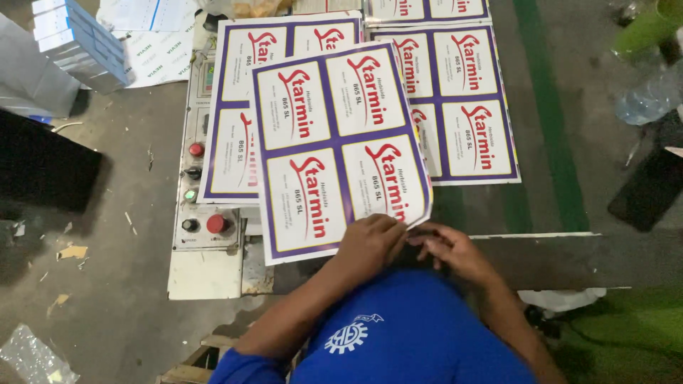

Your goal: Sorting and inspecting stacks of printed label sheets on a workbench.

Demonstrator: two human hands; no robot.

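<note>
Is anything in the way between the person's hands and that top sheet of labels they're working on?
Nothing visible. Both the left hand and right hand already touch the near corner of the top label sheet, which lies over the other sheets.

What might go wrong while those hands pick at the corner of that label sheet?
The left hand and right hand pinch the near corner of the top label sheet, already curled there; it might crease or tear. The sheet overlaps other label sheets, so pulling could drag them askew. Its left edge lies beside the control panel, so it might brush the red buttons.
</note>
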